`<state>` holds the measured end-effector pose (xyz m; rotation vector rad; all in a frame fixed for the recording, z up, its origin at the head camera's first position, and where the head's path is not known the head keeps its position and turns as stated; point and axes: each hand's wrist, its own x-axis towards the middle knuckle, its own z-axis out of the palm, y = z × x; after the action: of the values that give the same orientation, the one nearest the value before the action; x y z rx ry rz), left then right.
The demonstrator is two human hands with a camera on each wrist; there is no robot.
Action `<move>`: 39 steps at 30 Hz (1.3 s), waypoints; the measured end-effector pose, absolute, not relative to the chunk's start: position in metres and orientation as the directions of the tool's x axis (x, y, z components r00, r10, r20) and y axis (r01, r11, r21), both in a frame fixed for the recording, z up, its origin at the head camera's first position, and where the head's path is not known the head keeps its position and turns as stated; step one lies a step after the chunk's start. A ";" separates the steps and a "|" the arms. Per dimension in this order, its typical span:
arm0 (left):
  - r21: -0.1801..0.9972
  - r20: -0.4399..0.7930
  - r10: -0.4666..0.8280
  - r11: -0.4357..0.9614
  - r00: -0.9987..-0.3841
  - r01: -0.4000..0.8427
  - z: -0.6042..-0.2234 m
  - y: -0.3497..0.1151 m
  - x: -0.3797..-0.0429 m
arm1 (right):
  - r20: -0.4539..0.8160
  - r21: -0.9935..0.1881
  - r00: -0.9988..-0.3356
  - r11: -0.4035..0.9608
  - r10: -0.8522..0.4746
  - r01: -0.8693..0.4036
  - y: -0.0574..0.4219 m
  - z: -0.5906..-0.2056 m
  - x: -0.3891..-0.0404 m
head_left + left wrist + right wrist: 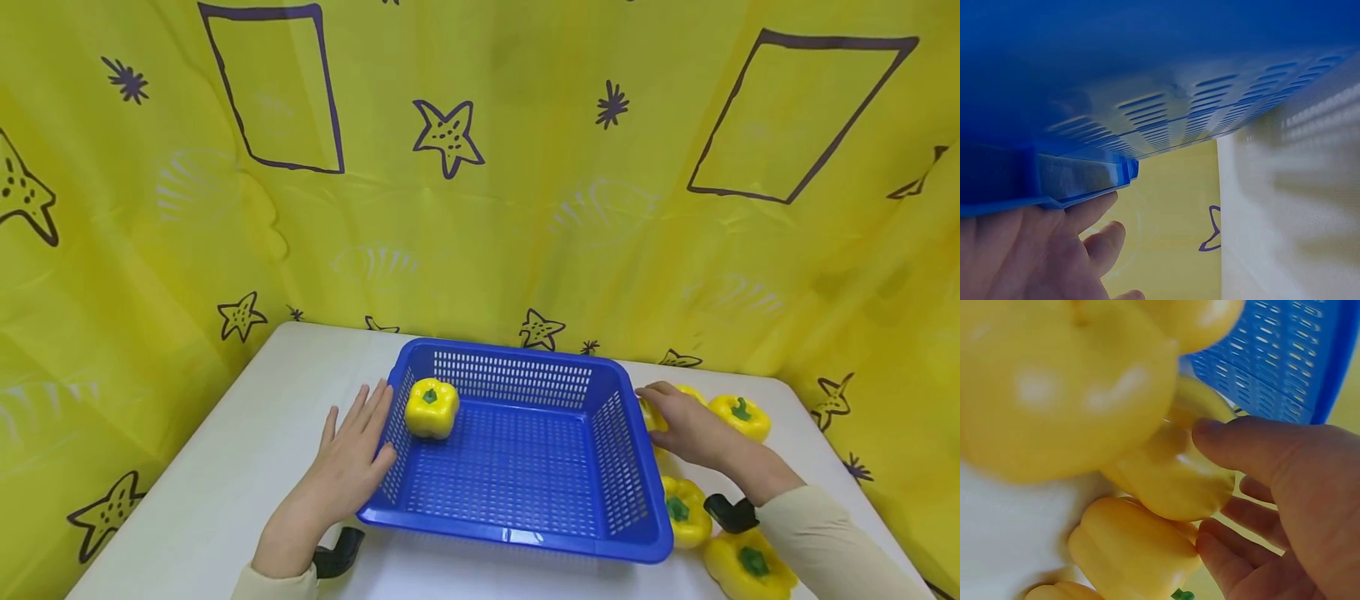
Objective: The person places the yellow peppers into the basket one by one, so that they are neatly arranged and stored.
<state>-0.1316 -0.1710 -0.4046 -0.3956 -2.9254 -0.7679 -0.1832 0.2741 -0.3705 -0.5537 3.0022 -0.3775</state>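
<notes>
Basket wall (621, 462) between inner pepper (432, 410), outer peppers (692, 523); curtain (510, 250) behind.

Yel pepper (432, 410) in blue bskt (570, 542)

The bench (262, 417) has a plain white top with rounded far corners, its left and right edges spreading apart toward the near side. A blue basket (525, 540) with slotted walls stands about midway between those edges, its long far side close to the far edge. Yellow peppers with green stems lie between the basket and the right edge. One pepper (739, 421) sits near the far right corner; a second pepper (690, 392), partly hidden, lies just left of it. Nearer, a third pepper (692, 521) lies just beside the basket, and a fourth pepper (738, 575) lies farthest from the far edge.
</notes>
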 end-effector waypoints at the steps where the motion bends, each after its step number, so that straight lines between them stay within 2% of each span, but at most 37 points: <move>1: 0.469 0.153 0.225 0.840 -0.962 0.271 -0.405 -0.171 -0.132 | -0.021 -0.243 -0.932 0.906 -0.362 -0.346 0.274 -0.371 -0.183; 8: 0.466 0.158 0.224 0.842 -0.962 0.272 -0.405 -0.171 -0.132 | -0.023 -0.197 -0.929 0.912 -0.370 -0.359 0.275 -0.374 -0.182; 21: 0.470 0.157 0.222 0.840 -0.962 0.270 -0.404 -0.170 -0.132 | 0.119 -0.142 -0.910 0.900 -0.398 -0.412 0.285 -0.374 -0.172; 30: 0.469 0.151 0.223 0.841 -0.963 0.269 -0.404 -0.171 -0.132 | 0.159 -0.142 -0.893 0.885 -0.421 -0.443 0.290 -0.376 -0.165; 39: 0.462 0.158 0.227 0.843 -0.961 0.275 -0.404 -0.171 -0.132 | 0.059 -0.204 -0.914 0.891 -0.402 -0.405 0.292 -0.369 -0.162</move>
<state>-0.1320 -0.1713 -0.4039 -0.3993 -2.9217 -0.7551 -0.1622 0.2915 -0.3689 -0.6556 3.0697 -0.3358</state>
